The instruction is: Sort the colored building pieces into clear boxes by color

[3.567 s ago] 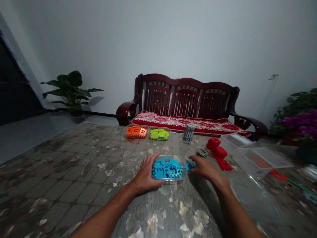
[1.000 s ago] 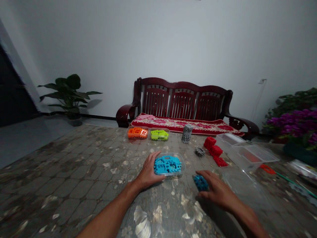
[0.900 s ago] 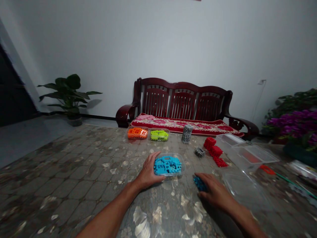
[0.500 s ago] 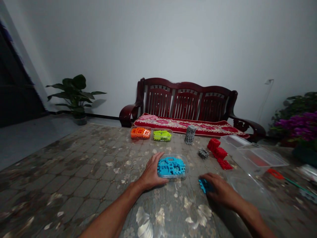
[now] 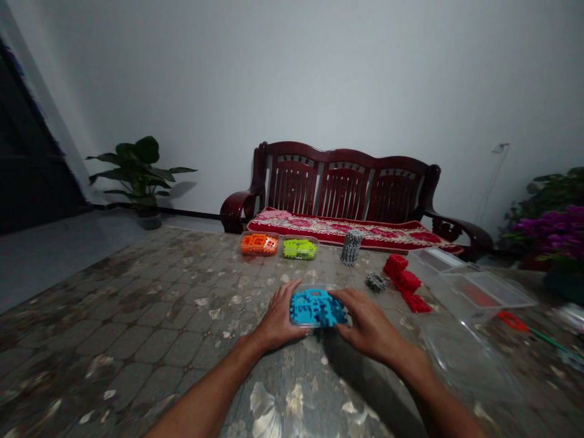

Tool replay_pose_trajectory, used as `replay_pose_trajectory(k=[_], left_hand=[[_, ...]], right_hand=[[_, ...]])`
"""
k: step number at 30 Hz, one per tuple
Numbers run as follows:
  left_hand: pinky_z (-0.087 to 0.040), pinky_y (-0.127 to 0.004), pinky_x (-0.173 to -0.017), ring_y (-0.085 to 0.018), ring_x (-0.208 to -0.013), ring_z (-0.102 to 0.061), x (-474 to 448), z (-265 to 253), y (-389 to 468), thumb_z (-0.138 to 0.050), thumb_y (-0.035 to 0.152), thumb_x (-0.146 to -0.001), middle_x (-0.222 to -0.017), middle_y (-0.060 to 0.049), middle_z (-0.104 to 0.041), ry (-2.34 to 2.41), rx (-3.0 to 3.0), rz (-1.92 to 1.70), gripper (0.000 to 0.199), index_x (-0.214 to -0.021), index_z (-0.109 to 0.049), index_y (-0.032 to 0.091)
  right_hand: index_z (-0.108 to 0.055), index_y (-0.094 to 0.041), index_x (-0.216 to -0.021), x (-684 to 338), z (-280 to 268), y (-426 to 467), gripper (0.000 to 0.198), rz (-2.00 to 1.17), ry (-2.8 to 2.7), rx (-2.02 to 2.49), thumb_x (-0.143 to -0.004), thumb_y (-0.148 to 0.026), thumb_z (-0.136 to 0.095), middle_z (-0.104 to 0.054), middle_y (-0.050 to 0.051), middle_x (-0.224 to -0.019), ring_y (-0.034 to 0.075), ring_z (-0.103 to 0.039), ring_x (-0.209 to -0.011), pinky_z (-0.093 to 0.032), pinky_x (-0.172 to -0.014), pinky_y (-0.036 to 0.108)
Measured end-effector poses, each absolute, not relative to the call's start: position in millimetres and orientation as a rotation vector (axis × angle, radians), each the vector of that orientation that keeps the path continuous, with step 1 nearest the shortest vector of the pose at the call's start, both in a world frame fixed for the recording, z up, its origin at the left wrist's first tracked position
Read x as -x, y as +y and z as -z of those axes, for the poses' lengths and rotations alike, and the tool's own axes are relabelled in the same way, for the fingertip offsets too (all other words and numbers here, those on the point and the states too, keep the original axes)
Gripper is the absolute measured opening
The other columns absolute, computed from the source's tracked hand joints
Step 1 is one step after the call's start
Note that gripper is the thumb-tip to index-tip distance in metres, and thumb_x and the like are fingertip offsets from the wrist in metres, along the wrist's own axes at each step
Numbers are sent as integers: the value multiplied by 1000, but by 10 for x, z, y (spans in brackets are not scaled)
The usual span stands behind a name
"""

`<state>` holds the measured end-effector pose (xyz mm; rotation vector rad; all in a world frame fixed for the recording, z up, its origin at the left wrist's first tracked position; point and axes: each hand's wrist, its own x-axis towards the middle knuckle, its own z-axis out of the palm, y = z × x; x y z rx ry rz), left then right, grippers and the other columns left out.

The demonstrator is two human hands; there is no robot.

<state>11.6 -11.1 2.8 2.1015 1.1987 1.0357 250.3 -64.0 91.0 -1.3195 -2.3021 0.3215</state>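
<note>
A person's bare left hand [image 5: 277, 316] curls around the near left end of a small clear plastic tub with rounded corners [image 5: 319, 285], gripping it — fingers along the far side, thumb along the near edge — as it sits on a grey table covering patterned with tiles and shells [image 5: 173, 322]. The bare right hand [image 5: 367, 322] meets the tub's opposite end, thumb and fingers spread about the bright blue interlocking plastic pieces [image 5: 306, 307] that fill it; whether those fingers clasp any of the blue or merely rest against it cannot be told. Just beyond the right hand lies a low ring of grey toothed plastic pieces [image 5: 376, 282], near a stepped row of red plastic stacks [image 5: 406, 281]. Farther back, an upright column of grey toothed pieces [image 5: 351, 247] stands apart from two more filled clear tubs — one of lime-green pieces [image 5: 299, 249], the other of bright orange pieces [image 5: 259, 244] — side by side toward the table's far edge. Clear rectangular plastic boxes [image 5: 483, 298] occupy the right side. Behind the table, a dark red carved wooden bench [image 5: 345, 159] bears a red floral runner [image 5: 342, 231], with a leafy green potted plant [image 5: 141, 164] to the left and purple flowers [image 5: 559, 231] to the right.
</note>
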Motion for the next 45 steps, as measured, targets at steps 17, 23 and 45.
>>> replay_pose_trajectory(k=[17,23,45], left_hand=[[-29,-55,-121,-37,-144,-35,-105,33,-87,-87,28,-56,-153,-16,-38,1183,-2157,-1019,110,-151,-32,20],[-28,-58,-120,-40,-145,-34,-84,10,-111,-87,32,-56,-155,-17,-37,1204,-2169,-1001,111,-152,-33,20],[-60,-35,-73,-20,-84,-66,-127,-10,-10,-72,36,-72,-107,-6,-62,1353,-1806,-1345,35,-103,-67,21]], right_hand=[[-72,-25,-105,-2399,-519,-413,24,-317,-1969,1170,-87,-20,-57,-74,5,-105,22,-65,-101,-50,-93,38],[-75,-21,-98,-2498,-343,-295,26,-313,-1606,1253,-87,-32,-55,-75,9,-100,23,-68,-92,-54,-79,35],[-70,-17,-120,-2767,178,4,54,-710,-1376,1266,-82,-53,-57,-72,13,-124,28,-68,-112,-54,-96,45]])
